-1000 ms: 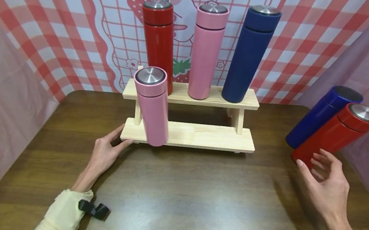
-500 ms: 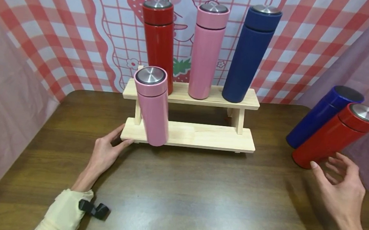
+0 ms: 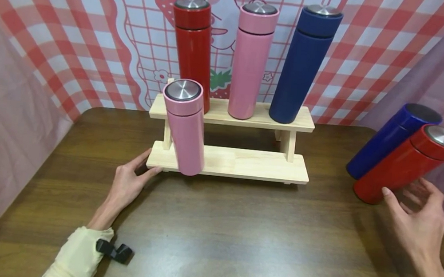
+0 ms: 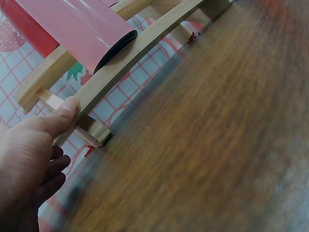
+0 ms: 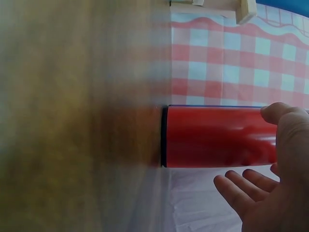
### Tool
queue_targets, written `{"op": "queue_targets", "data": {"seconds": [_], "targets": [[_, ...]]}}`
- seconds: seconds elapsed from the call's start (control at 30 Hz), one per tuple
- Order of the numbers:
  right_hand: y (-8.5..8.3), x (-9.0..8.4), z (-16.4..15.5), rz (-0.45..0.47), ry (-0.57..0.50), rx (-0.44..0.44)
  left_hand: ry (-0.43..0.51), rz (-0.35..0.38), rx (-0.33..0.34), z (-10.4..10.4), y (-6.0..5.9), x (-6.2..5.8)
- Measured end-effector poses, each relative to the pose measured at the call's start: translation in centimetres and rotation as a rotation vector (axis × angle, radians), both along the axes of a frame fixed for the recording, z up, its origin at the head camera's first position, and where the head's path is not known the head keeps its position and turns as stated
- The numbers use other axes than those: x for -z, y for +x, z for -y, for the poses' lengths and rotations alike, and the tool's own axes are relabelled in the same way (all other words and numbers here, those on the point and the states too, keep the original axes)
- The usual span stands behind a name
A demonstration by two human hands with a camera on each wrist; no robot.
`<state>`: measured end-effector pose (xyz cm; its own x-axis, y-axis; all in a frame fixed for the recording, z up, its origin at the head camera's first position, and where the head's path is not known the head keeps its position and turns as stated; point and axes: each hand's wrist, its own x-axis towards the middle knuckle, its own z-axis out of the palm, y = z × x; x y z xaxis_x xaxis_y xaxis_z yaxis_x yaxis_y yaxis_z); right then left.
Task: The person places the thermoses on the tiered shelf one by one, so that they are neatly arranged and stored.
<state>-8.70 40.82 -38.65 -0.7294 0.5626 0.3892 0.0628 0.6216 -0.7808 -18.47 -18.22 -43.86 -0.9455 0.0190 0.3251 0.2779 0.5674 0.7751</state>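
Note:
My left hand (image 3: 129, 185) grips the left end of the lower shelf of a two-tier wooden display stand (image 3: 255, 165); its thumb lies on the front edge in the left wrist view. On that shelf, near the left end, stands a pink thermos bottle (image 3: 184, 130). At the far right, a red thermos bottle (image 3: 404, 167) stands upright on the table, partly in front of a blue one (image 3: 378, 140). My right hand (image 3: 419, 220) is beside the red bottle's lower part, fingers spread around it. Whether the thumb touches it is unclear in the right wrist view (image 5: 217, 137).
The upper shelf holds a red bottle (image 3: 192, 60), a pink bottle (image 3: 251, 65) and a navy bottle (image 3: 305, 70). Checked cloth (image 3: 106, 47) hangs behind, with pinkish cloth (image 3: 5, 135) at both sides. The brown wooden table (image 3: 229, 228) spreads in front of the stand.
My right hand has shifted right along the red bottle, from its front toward its right side. The left hand keeps its hold on the stand, and the bottles stay put.

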Motion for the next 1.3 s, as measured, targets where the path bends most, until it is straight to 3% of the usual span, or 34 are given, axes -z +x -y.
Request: {"op": "queue_targets", "data": {"seconds": [0.47, 1.3], "targets": [[-1.5, -0.9, -0.9, 0.049, -0.094, 0.029, 0.001, 0.006, 0.003, 0.0, 0.0, 0.2], [-2.9, -0.8, -0.6, 0.042, -0.053, 0.076, 0.004, -0.002, -0.002, 0.1, -0.3, 0.2]]}}
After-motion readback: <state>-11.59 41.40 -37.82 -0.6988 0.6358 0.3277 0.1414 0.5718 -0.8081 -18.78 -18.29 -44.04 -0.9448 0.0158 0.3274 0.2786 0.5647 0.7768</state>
